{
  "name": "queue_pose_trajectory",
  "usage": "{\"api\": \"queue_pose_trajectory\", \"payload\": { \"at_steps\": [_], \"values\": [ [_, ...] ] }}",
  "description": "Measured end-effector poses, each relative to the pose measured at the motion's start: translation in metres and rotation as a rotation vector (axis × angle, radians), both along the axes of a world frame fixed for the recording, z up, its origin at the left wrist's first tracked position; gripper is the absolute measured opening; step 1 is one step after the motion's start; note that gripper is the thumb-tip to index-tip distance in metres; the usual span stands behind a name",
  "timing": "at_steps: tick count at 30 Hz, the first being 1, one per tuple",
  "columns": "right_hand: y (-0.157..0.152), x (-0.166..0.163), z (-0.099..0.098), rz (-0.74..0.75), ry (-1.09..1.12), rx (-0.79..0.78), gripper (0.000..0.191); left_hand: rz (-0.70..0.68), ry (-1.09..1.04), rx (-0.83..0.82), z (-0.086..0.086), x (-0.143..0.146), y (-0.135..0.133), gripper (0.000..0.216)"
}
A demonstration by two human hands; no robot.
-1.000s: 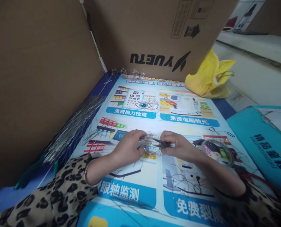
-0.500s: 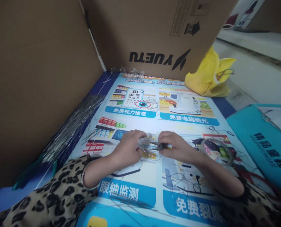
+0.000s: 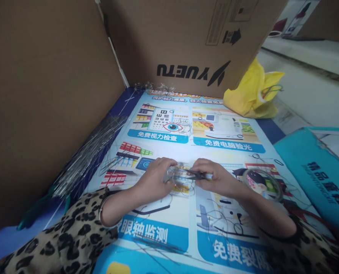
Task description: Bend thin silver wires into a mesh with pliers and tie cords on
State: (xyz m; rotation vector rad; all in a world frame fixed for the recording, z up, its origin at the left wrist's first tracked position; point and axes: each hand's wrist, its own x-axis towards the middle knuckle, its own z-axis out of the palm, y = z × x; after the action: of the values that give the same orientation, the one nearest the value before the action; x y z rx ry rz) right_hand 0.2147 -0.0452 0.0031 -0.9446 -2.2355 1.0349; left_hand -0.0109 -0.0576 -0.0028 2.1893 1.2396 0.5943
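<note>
My left hand (image 3: 154,179) is closed around a small clear piece strung on thin wire (image 3: 175,174), held just above the printed poster (image 3: 163,224). My right hand (image 3: 215,179) grips small dark pliers (image 3: 198,175) whose tips point left at that piece. The two hands nearly touch at the middle of the poster. Thin wire loops lie under and around them. Both forearms wear leopard-print sleeves.
A bundle of straight metal wires (image 3: 86,156) lies along the left cardboard wall (image 3: 43,95). A big cardboard box (image 3: 186,42) stands behind, a yellow bag (image 3: 252,95) beside it. A roll of clear tape (image 3: 262,184) and a teal bag (image 3: 320,175) lie right.
The hands stay in almost the same place; the pliers shift slightly against the clear piece. The view wobbles a little.
</note>
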Motion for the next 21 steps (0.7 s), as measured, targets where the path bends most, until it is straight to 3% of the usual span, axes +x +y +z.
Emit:
{"api": "queue_pose_trajectory", "payload": {
  "at_steps": [15, 21],
  "values": [
    [-0.003, -0.002, 0.0, -0.117, 0.032, -0.048, 0.004, -0.239, 0.093, -0.068, 0.021, -0.012, 0.005, 0.064],
    [-0.004, -0.003, -0.002, -0.057, -0.064, 0.102, 0.017, -0.284, 0.13, -0.063, 0.024, -0.02, 0.009, 0.066]
  ]
}}
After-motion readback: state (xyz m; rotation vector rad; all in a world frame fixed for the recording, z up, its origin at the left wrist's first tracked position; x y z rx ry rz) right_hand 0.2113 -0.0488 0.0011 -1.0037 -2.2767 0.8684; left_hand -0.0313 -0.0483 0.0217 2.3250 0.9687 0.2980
